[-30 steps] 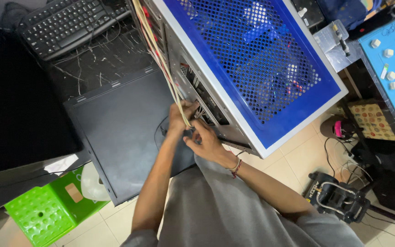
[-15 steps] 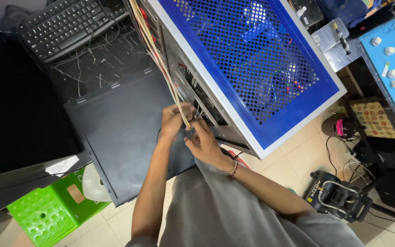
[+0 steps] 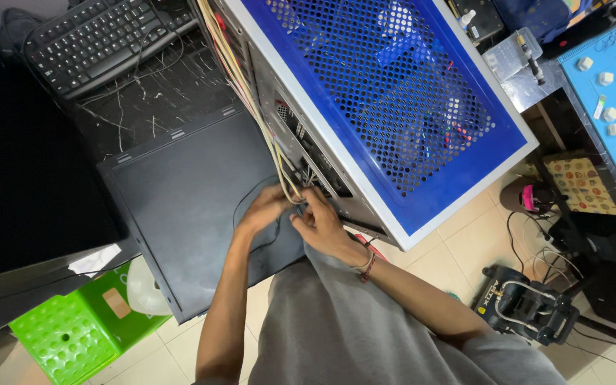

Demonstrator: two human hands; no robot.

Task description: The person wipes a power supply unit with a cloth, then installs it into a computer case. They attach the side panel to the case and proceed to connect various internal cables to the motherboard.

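Both hands are gripping the cream cable bundle [image 3: 279,167]: left hand [image 3: 264,208] at nine o'clock, right hand [image 3: 322,222] under the blue-panelled computer case [image 3: 393,107].

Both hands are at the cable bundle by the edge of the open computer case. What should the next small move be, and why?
Probably ease the cable bundle clear of the case edge with the left hand, so the right hand can work. The pale cables run down the open side of the computer case right into both hands, crowding the dark opening; what the fingers grip is hidden.
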